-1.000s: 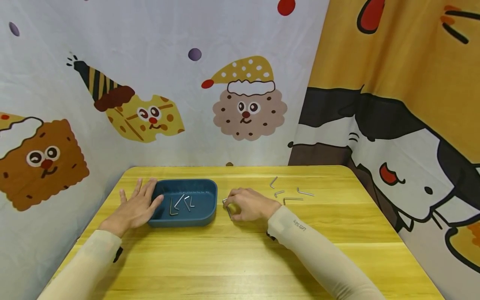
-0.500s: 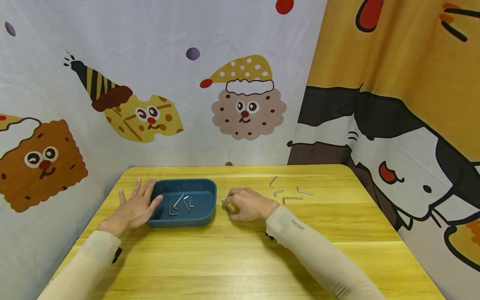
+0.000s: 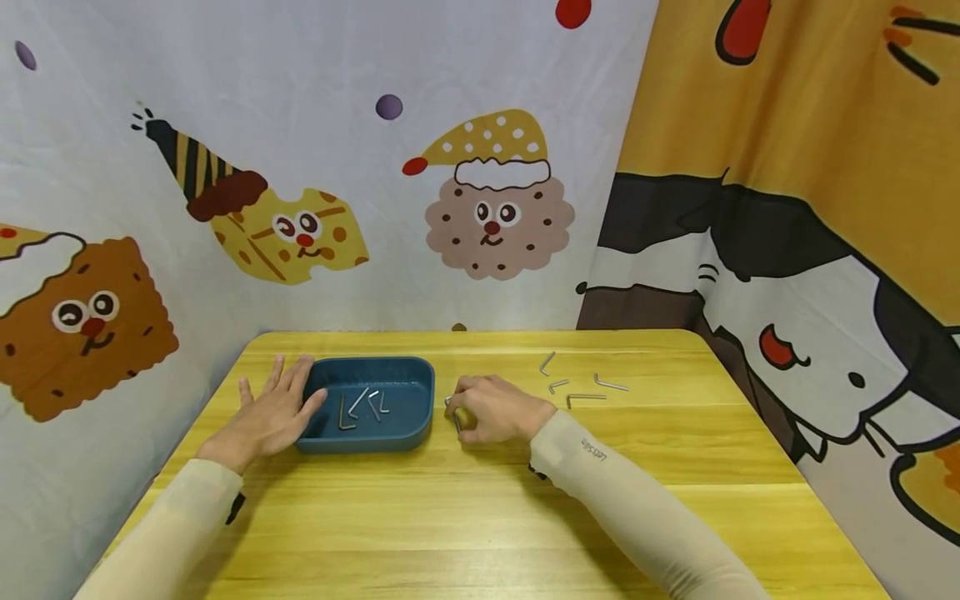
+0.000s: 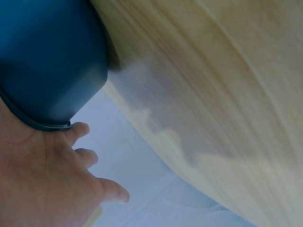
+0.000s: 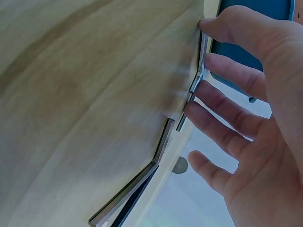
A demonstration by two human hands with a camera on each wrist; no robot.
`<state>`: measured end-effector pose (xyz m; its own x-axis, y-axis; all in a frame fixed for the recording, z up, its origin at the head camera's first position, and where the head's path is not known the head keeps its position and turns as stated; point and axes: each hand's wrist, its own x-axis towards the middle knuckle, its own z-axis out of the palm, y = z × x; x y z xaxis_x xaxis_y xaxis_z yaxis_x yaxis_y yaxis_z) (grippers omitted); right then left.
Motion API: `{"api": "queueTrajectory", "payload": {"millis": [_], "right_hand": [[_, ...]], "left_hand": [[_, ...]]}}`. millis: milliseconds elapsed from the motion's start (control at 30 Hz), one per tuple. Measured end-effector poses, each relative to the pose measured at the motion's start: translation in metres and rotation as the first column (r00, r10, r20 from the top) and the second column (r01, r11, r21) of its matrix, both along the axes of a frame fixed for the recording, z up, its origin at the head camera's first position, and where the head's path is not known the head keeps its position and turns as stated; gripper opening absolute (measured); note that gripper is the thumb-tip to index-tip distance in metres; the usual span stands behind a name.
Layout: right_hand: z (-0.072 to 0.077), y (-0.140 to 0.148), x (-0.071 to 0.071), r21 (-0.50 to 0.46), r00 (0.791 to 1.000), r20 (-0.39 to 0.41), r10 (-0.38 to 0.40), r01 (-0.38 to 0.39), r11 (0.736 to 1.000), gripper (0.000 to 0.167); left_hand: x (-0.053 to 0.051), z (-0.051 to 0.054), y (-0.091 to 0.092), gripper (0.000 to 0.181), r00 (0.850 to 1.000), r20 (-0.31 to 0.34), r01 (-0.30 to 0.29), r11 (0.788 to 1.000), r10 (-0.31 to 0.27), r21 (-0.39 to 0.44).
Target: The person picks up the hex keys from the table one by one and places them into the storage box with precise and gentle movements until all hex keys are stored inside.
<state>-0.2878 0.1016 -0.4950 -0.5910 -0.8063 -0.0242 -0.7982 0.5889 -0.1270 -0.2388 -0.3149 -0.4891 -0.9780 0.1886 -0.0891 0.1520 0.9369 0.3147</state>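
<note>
In the head view, my left hand [image 3: 266, 417] lies with fingers spread against the left end of a blue tray [image 3: 367, 446], its thumb over the rim. The left wrist view shows the palm touching the tray's wall [image 4: 61, 71]. Several L-shaped hex keys [image 3: 342, 412] lie inside the tray. Just right of the tray, my right hand [image 3: 498, 410] pinches a silver hex key [image 3: 458, 423] at the table surface, fingers curled and thumb near one end. The fingers partly hide this key [image 5: 203, 45] in the right wrist view.
Several more hex keys [image 3: 587, 397] lie spread on the wooden table [image 3: 480, 517], right of and beyond my right hand. A printed cloth [image 3: 390, 275] hangs behind the table's back edge, and a yellow patterned curtain [image 3: 690, 108] hangs to the right.
The view shifts slightly with the head. Both hands, the tray and the keys stay nearly where they were; the right fingers adjust a little around the hex key.
</note>
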Motion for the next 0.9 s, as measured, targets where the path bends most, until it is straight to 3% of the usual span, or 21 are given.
{"api": "queueTrajectory", "payload": {"millis": [900], "right_hand": [[0.0017,-0.0057,0.0068,-0.016,0.999,0.046,-0.022,0.022,1.000,0.045]], "left_hand": [[0.0024,0.0040,0.0023,0.094,1.000,0.010,-0.004,1.000,0.004,-0.008]]}}
